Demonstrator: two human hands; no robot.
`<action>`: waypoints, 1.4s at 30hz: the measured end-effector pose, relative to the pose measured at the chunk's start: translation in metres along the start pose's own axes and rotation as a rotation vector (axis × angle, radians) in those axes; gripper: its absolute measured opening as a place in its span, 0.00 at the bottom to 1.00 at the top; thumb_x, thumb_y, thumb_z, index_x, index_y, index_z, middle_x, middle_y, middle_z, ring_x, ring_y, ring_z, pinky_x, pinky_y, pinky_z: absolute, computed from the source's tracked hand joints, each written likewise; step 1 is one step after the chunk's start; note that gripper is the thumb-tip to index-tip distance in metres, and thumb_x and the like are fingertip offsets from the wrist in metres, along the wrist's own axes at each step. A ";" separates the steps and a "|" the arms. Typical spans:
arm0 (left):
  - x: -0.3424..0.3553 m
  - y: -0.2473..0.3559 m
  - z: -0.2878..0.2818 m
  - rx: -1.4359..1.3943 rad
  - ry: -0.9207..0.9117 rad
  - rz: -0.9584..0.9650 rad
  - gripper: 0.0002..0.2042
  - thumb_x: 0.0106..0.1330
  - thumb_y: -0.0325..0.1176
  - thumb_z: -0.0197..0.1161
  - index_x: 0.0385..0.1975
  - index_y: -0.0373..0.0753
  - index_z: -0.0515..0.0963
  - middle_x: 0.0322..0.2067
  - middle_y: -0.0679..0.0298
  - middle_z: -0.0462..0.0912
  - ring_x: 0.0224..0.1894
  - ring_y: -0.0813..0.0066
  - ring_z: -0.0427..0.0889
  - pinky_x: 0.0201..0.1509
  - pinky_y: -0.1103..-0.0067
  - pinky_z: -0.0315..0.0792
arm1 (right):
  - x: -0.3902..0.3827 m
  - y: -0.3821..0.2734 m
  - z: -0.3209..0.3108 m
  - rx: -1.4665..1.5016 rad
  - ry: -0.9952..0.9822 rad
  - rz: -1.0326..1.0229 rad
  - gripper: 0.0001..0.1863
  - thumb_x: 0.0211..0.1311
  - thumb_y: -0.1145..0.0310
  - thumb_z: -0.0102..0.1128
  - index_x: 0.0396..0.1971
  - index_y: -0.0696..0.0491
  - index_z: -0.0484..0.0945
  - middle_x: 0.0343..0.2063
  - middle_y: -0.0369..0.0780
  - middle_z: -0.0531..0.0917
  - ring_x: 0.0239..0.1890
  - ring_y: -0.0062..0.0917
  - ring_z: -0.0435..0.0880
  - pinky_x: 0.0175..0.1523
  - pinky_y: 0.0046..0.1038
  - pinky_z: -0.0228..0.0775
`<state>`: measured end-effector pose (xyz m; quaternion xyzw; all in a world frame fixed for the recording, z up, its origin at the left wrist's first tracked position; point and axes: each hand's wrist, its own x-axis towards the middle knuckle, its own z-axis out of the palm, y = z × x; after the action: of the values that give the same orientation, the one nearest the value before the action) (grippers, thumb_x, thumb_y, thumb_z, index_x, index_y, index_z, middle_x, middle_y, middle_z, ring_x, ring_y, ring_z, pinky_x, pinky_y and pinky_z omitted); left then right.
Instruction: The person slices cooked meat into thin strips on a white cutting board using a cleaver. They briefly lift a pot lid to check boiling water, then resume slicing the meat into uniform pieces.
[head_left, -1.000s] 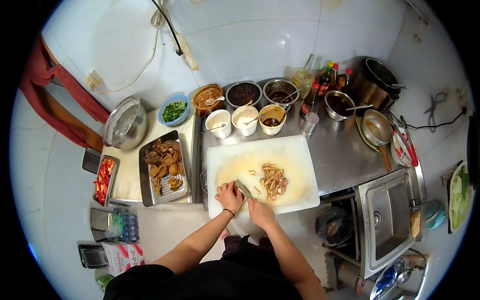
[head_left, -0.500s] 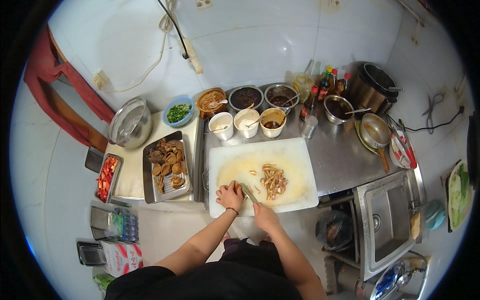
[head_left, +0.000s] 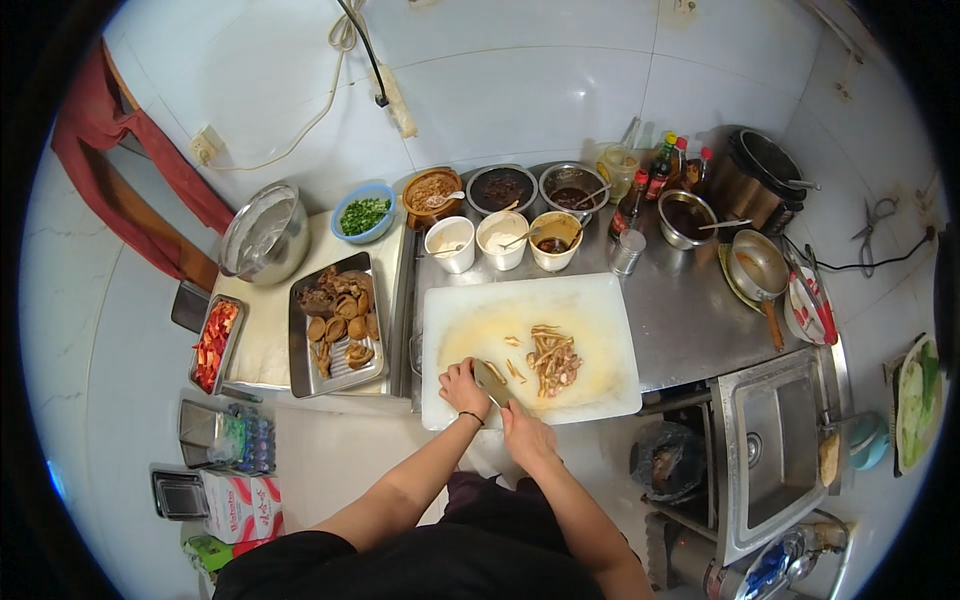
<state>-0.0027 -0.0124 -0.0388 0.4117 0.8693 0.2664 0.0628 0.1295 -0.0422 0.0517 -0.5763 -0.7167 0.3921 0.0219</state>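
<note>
A white cutting board (head_left: 462, 306) lies at the counter's front edge. My right hand (head_left: 527, 436) grips the handle of a kitchen knife (head_left: 489, 382), its broad blade pointing up and left over the board. Against the blade's left side, my left hand (head_left: 463, 388) presses down with curled fingers; what lies under them is mostly hidden. Just right of the blade are a few thin cut strips (head_left: 515, 372). Farther right on the board rests a pile of sliced brown meat (head_left: 553, 362).
Left of the board, a metal tray (head_left: 303, 375) holds brown cooked pieces. Behind the board stand three white tubs (head_left: 450, 247), bowls of dark sauce (head_left: 497, 190) and sauce bottles (head_left: 627, 205). A steel sink (head_left: 775, 440) is at right, with a wooden-handled pan (head_left: 757, 262) behind it.
The knife blade has turned so more of its flat side shows beside my left fingers. My right hand has shifted slightly left. The whole view has moved a little.
</note>
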 end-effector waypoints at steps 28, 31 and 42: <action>0.002 0.000 0.000 0.055 -0.021 0.131 0.18 0.47 0.30 0.57 0.42 0.43 0.73 0.39 0.62 0.70 0.47 0.61 0.63 0.47 0.66 0.55 | 0.051 -0.002 0.008 0.048 0.032 -0.012 0.21 0.65 0.52 0.33 0.45 0.52 0.68 0.31 0.52 0.79 0.37 0.46 0.78 0.43 0.43 0.67; 0.001 -0.001 -0.001 0.044 0.029 0.153 0.18 0.47 0.30 0.57 0.42 0.44 0.73 0.39 0.63 0.70 0.47 0.62 0.63 0.47 0.67 0.55 | 0.035 0.001 0.001 0.012 0.020 -0.014 0.21 0.65 0.53 0.34 0.46 0.52 0.67 0.31 0.51 0.80 0.37 0.45 0.78 0.42 0.43 0.67; 0.001 -0.003 -0.003 0.037 -0.006 0.131 0.20 0.47 0.29 0.57 0.44 0.46 0.72 0.39 0.64 0.70 0.47 0.63 0.63 0.48 0.69 0.54 | 0.005 0.002 0.007 -0.025 0.082 -0.042 0.20 0.65 0.53 0.34 0.41 0.54 0.67 0.30 0.51 0.80 0.34 0.45 0.79 0.38 0.43 0.69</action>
<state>-0.0065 -0.0149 -0.0380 0.4696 0.8450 0.2527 0.0401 0.1261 -0.0414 0.0433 -0.5771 -0.7319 0.3585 0.0520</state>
